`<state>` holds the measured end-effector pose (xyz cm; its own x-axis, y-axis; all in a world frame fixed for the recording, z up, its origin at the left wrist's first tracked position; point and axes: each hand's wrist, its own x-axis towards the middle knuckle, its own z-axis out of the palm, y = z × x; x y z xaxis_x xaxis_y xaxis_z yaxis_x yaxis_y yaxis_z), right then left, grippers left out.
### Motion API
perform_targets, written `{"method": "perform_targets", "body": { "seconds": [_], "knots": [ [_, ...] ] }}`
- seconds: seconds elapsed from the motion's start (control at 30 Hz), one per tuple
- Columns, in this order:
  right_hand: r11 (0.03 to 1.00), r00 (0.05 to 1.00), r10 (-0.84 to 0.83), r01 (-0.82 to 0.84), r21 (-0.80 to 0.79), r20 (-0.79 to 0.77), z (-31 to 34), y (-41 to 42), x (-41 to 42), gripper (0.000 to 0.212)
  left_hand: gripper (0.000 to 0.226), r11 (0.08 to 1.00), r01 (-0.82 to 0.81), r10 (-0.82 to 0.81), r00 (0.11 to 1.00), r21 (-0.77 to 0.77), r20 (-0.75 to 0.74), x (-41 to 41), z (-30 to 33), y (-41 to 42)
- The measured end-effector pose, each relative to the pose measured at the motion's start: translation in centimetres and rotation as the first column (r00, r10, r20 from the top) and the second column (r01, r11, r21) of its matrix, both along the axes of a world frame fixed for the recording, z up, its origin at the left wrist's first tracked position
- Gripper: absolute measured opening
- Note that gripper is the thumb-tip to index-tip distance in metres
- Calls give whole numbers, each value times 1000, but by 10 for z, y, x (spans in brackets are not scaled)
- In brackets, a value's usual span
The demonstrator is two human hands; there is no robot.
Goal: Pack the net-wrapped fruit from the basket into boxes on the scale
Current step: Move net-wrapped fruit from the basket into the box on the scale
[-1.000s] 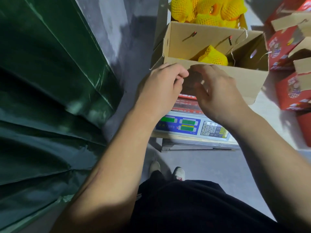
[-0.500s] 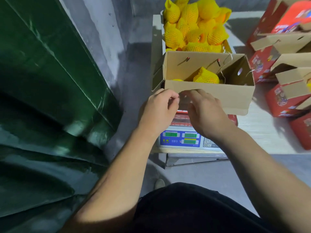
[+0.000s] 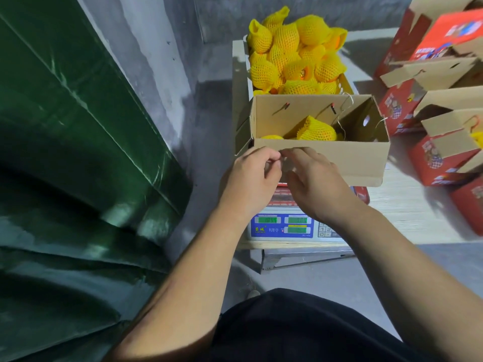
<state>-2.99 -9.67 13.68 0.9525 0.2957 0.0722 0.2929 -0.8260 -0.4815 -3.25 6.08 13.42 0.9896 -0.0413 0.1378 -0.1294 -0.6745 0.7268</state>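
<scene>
On the scale [image 3: 282, 227] we can read little: its blue front panel carries a small yellow two-character brand mark at the left, too small for us to make out. Its three green displays show digits, blurred past reading. On the keypad [image 3: 325, 231] we see "1", "2" and "0". The red boxes [image 3: 428, 158] bear print, perhaps lettering, smeared by blur.

The person is wearing black clothing over the lap and is showing both forearms bare to beyond the elbow, with the left hand [image 3: 252, 178] and right hand [image 3: 317, 185] carrying no gloves, rings or watch.
</scene>
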Motion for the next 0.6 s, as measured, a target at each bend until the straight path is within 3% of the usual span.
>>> {"method": "perform_targets", "body": {
  "seconds": [0.4, 0.6],
  "knots": [
    [994, 996, -3, -7, 111, 88, 5, -6, 26, 33, 21, 999, 22, -20, 998, -33, 63, 29, 4, -4],
    [986, 997, -14, 1, 169, 75, 12, -28, 61, 40, 19, 998, 39, -35, 997, -55, 68, 66, 7, -24]
  ]
}}
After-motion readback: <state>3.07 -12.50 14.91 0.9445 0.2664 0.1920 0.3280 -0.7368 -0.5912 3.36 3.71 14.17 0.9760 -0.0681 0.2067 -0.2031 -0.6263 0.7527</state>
